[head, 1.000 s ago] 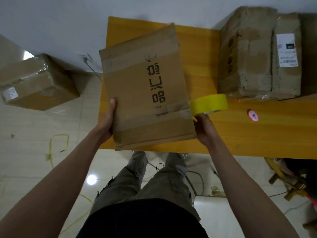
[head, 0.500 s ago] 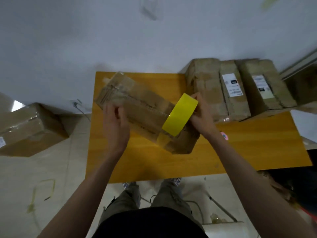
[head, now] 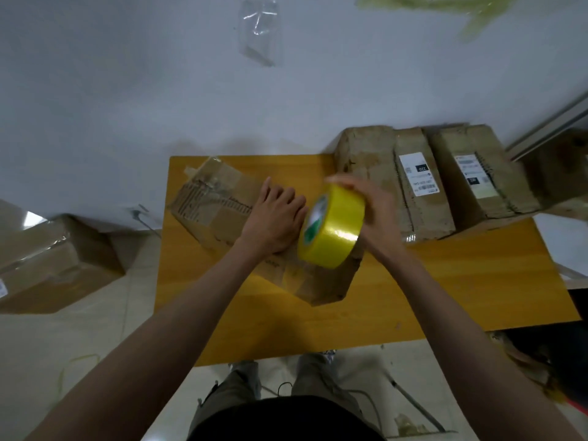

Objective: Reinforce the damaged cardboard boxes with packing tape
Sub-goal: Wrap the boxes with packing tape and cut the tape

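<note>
A worn cardboard box (head: 216, 205) lies at an angle on the yellow wooden table (head: 445, 288), with torn edges and old clear tape on it. My left hand (head: 276, 218) rests flat on the top of this box, fingers spread. My right hand (head: 375, 214) grips a roll of yellow packing tape (head: 332, 229) and holds it upright over the box's near right end. The part of the box under the roll and my hands is hidden.
Two more battered boxes (head: 378, 167) (head: 477, 173) with white labels stand at the back right of the table against the wall. Another taped box (head: 47, 265) sits on the floor to the left. Cables and tape scraps lie on the floor below the table.
The box went from held upright to lying on the table. My left hand moved right and now lies flat on it. The tape roll has shifted over the box's right end.
</note>
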Demonstrator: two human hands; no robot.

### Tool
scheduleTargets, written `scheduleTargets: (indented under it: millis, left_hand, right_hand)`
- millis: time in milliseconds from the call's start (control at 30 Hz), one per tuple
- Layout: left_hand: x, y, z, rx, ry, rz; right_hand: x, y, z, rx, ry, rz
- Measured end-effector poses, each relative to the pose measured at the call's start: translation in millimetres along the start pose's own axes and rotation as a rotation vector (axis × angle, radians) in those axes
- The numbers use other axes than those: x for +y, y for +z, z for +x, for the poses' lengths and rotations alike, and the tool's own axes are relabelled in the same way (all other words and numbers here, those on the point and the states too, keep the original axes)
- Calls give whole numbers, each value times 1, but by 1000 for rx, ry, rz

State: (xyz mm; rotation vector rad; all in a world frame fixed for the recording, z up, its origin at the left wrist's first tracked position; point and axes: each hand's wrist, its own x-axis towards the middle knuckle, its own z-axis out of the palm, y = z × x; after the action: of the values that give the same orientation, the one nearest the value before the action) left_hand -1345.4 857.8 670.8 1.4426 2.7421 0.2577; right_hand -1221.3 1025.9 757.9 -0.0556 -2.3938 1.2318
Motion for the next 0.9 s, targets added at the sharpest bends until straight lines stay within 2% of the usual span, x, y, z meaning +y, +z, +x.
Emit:
scheduleTargets:
  millis: [67,133,267,467,900]
  left_hand:
    - [0,2,-2,11,5,-19]
    - [-1,1,-4,15,2,-47]
    - [1,-3,-4,8,-25,-120]
    - [2,-12,-11,19,-50,-285]
    - [0,-12,-6,-53,-65,-231]
  right_hand:
    - [-6,-25,26,222,-100,-80]
    - [-4,-44,56,328,-145,-170]
    - [19,-43,77,250,-174,-212]
    - [60,-30,71,202,-5,-77]
    - [126,-14,62,115,183,51]
